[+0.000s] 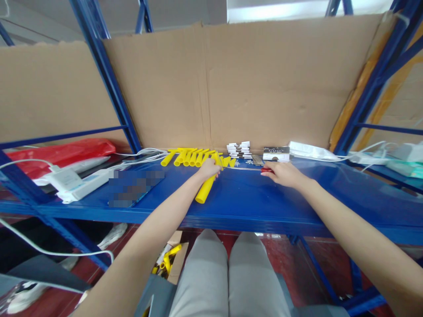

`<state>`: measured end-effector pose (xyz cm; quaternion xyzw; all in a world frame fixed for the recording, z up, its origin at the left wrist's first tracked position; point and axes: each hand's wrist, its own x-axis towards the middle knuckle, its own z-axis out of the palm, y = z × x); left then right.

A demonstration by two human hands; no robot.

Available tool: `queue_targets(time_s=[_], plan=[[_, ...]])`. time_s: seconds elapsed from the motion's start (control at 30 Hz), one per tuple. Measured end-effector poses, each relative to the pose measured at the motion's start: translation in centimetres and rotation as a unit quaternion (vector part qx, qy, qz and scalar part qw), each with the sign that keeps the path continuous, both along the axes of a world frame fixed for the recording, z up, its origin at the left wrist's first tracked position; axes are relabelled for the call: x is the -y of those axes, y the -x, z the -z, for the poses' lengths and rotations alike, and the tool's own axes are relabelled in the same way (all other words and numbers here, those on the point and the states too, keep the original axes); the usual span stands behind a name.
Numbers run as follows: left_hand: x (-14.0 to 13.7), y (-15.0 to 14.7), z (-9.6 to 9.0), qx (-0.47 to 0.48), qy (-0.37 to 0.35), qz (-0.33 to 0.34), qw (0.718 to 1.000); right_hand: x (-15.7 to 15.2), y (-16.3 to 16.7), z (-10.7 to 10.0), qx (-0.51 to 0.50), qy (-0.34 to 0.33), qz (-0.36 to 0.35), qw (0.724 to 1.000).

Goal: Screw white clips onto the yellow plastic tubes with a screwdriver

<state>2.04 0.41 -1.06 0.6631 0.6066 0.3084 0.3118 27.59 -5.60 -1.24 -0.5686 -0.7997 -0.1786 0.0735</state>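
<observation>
My left hand (210, 168) is closed around a yellow tube (205, 191), whose open end points toward me over the blue shelf (244, 198). Just behind that hand lies a row of similar yellow tubes (187, 158). Small yellow pieces (229, 162) lie to its right. Farther right, my right hand (283, 174) has its fingers closed on a small red object (265, 171), mostly hidden, so I cannot make out its kind. A black-and-white box (276, 154) sits right behind this hand, and a stack of white-and-dark folded pieces (239, 149) stands between the hands at the back.
A cardboard sheet (264, 83) backs the shelf between blue posts. At left are a white power strip (84, 185), cables and a red bag (76, 152). A white packet (310, 151) lies back right. Below, a carton (178, 262) holds yellow tubes. Another person's shoe (112, 235) shows at left.
</observation>
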Motion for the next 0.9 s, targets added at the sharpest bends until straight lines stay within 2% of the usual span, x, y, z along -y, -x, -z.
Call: queue_targets(time_s=[0.13,0.23,0.37,0.67,0.8,0.9], plan=[[-0.3,0.3,0.1,0.013,0.001,-0.013,1.000,-0.8,-1.4,0.2,-0.037,0.025,-0.018,0.999],[-0.4,0.6,0.1,0.033,0.006,-0.031,0.999,-1.7,-2.5,0.7,-0.069,0.068,-0.021,0.995],[0.1,0.3,-0.2,0.089,0.020,-0.020,0.996,-2.9,-3.2,1.6,-0.115,0.111,-0.036,0.986],[-0.6,0.0,0.5,0.187,0.058,0.003,0.981,-4.6,-3.2,2.1,-0.090,0.056,-0.044,0.993],[-0.7,0.0,0.8,0.185,0.049,0.021,0.981,-5.9,-1.0,1.5,-0.060,0.010,-0.041,0.997],[-0.5,0.0,0.9,0.180,0.039,0.041,0.982,-7.1,1.7,1.1,-0.064,0.016,-0.038,0.997]])
